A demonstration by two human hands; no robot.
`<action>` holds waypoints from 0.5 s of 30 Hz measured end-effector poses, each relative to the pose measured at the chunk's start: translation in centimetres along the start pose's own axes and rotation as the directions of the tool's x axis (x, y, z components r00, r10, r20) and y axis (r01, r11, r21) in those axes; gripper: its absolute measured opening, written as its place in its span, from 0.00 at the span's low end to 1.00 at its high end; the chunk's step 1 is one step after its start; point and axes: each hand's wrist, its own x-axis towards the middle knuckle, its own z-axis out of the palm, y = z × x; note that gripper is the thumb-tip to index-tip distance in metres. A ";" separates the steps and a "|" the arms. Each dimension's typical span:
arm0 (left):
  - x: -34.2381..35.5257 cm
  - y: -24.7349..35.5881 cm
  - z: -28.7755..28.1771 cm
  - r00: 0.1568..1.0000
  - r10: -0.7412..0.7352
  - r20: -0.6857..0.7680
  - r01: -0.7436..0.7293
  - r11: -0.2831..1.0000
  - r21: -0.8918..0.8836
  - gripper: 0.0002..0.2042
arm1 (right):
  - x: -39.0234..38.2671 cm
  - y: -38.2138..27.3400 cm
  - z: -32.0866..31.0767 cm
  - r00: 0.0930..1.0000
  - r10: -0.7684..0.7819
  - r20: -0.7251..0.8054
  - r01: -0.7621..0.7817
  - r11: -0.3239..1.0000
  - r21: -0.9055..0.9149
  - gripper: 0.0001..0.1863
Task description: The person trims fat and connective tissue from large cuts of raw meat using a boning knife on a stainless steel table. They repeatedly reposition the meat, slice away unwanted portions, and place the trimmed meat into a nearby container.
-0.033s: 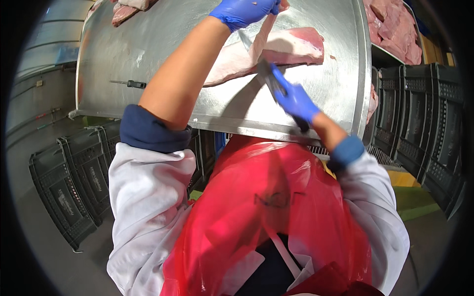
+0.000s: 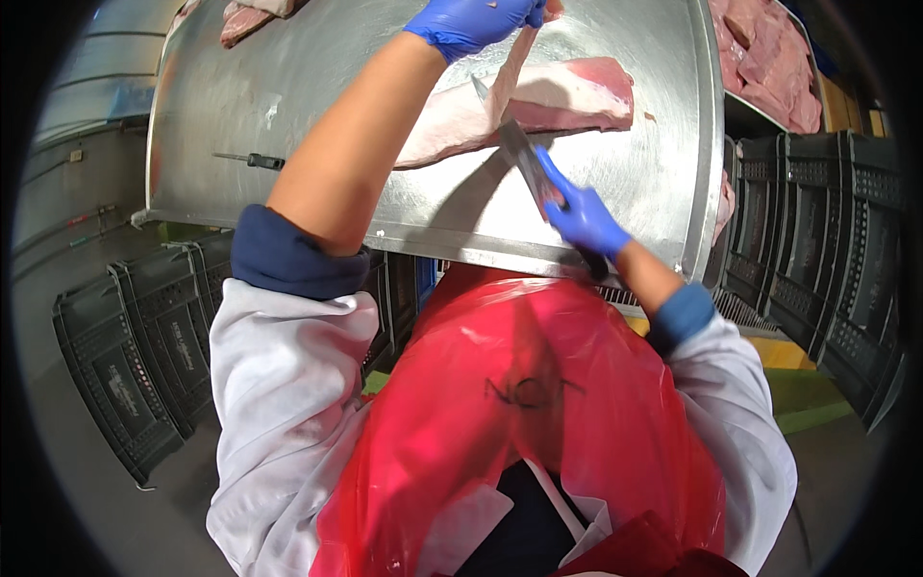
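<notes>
A long piece of meat with a pale fat layer (image 2: 588,88) lies across the metal table (image 2: 317,77). My left hand (image 2: 473,23), in a blue glove, is closed at the top edge on a strip of fat (image 2: 511,69), pulled up taut from the meat. In my blue-gloved right hand (image 2: 586,219) is a knife (image 2: 525,162), its blade pointing away to the left. The blade passes behind the strip, and its tip shows on the far side. My left fingers are partly cut off by the frame edge.
A thin tool with a black handle (image 2: 261,161) lies on the table at left. Other meat (image 2: 252,23) sits at the far left, and a tray of meat pieces (image 2: 769,67) stands at right. Dark crates (image 2: 803,231) stand right of the table, more crates (image 2: 130,370) at left.
My right hand with the knife has moved slightly toward me and to the right. My left hand still holds the strip in nearly the same place.
</notes>
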 end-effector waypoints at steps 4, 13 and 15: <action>-1.2 0.2 -1.1 0.995 0.102 0.011 -0.098 0.980 -0.174 0.06 | 4.2 -1.5 -0.2 0.977 0.195 0.085 -0.184 0.975 -0.128 0.41; -1.8 0.5 -5.0 0.985 0.173 -0.019 -0.172 0.949 -0.263 0.06 | 2.5 -1.9 1.3 0.972 0.194 0.132 -0.172 0.971 -0.163 0.39; -4.3 1.8 -7.1 0.976 0.194 -0.103 -0.213 0.947 -0.242 0.08 | 8.9 -5.4 2.1 0.966 0.197 0.168 -0.187 0.979 -0.075 0.37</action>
